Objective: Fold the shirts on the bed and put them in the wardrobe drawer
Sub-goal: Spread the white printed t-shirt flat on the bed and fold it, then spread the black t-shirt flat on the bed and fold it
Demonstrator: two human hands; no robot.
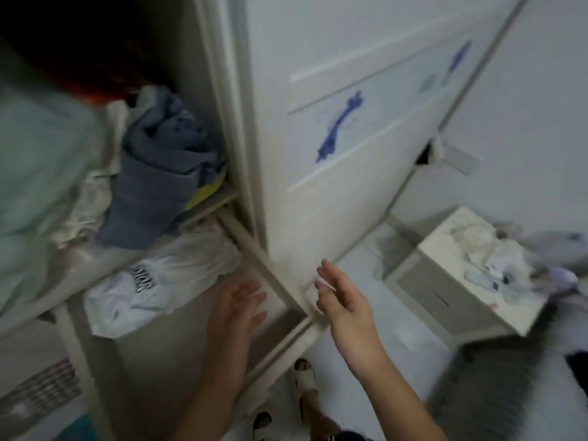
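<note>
Fingers (251, 292) on my left hand (235, 310) are lying straight and slack, holding nothing, hovering low centre of the frame over the pulled-out drawer (286, 313). My right hand (345, 305) is hanging just right of it, fingers spread wide and equally empty, beside the lower edge of the wardrobe door (318, 154).

I am reading this as the putting-away step: a white shirt (152, 288) with dark lettering is lying in the drawer, left of centre, roughly folded and a little rumpled. More clothes, a blue bundle (159, 186) among them, are sitting on the shelf above it in the upper left.

Next, I judge, I am either pushing the drawer shut or turning back for another shirt. Shutting it calls for flat palms on the front rail and a straight push, with the shirt's edges tucked below the rim so nothing snags.

Room is tight. The door is crowding the drawer's right side, my sandalled feet (305, 377) are standing right under its front corner at the bottom of the frame, and a small cabinet (445, 281) is sitting at the right, with open floor between it and the wardrobe.
</note>
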